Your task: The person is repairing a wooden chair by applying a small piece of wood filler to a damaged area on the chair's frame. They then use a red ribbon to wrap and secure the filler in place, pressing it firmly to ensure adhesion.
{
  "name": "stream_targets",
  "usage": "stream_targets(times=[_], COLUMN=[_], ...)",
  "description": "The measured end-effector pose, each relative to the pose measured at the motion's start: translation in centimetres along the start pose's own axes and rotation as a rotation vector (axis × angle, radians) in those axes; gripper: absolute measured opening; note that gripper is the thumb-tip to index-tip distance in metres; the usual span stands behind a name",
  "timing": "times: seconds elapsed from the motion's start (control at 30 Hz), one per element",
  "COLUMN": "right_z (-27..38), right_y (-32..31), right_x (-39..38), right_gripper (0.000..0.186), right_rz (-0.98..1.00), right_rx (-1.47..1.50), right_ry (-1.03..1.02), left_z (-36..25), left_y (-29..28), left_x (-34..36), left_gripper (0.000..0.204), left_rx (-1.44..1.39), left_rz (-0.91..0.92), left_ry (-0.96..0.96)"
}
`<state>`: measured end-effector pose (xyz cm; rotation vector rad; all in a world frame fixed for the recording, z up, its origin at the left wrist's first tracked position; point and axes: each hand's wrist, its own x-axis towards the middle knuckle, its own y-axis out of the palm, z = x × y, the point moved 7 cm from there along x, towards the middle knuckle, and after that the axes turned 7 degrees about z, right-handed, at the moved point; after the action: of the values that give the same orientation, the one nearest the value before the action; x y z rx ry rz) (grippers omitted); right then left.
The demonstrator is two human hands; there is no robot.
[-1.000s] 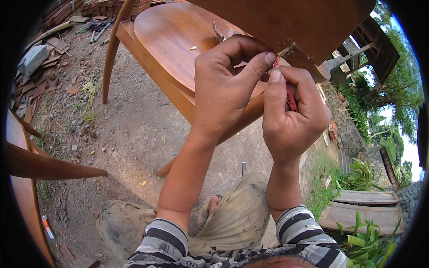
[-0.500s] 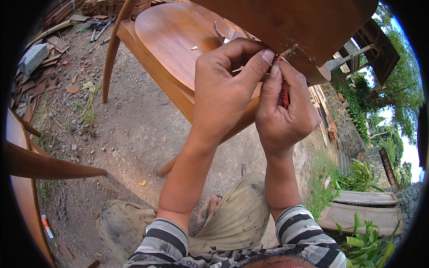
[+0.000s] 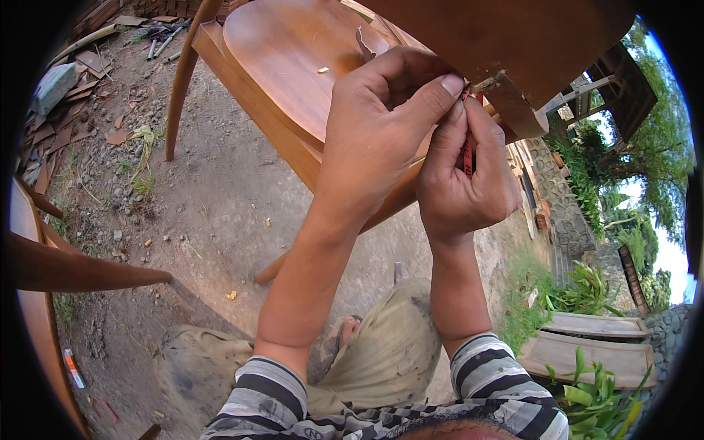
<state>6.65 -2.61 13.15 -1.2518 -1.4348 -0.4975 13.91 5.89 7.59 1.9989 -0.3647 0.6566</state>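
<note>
Red pencil [image 3: 467,152]: thin, short, mostly hidden in right hand [image 3: 466,183], which is fisted round it w/ tip up at the wooden chair [image 3: 293,66] back's edge. Left hand [image 3: 378,125] curled, thumb & forefinger pinching pencil top. Chair seat glossy brown, just behind hands. Below chair: bare dirt ground [image 3: 205,205], outdoors; wood scraps [image 3: 66,81] left of chair, greenery right.
</note>
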Motion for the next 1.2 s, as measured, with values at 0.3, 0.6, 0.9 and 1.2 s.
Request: stream_targets(times=[0.3, 0.6, 0.9, 1.2], right_z=[0.4, -0.1, -0.3, 0.0], right_y=[-0.6, -1.4, -0.5, -0.4], right_x=[-0.8, -1.2, -0.4, -0.1], right_gripper=[0.014, 0.016, 0.011, 0.011], right_rz=[0.045, 0.082, 0.058, 0.062], right_rx=[0.051, 0.216, 0.192, 0.140], right_ry=[-0.013, 0.067, -0.011, -0.013], left_z=[0.9, 1.8, 1.3, 0.9], left_y=[0.0, 0.2, 0.2, 0.3], left_x=[-0.7, -0.2, 0.6, 0.7], left_gripper=[0.025, 0.022, 0.028, 0.025], left_rx=[-0.029, -0.202, -0.224, -0.203], left_rz=[0.025, 0.094, 0.186, 0.148], left_ry=[-0.034, -0.011, -0.121, -0.085])
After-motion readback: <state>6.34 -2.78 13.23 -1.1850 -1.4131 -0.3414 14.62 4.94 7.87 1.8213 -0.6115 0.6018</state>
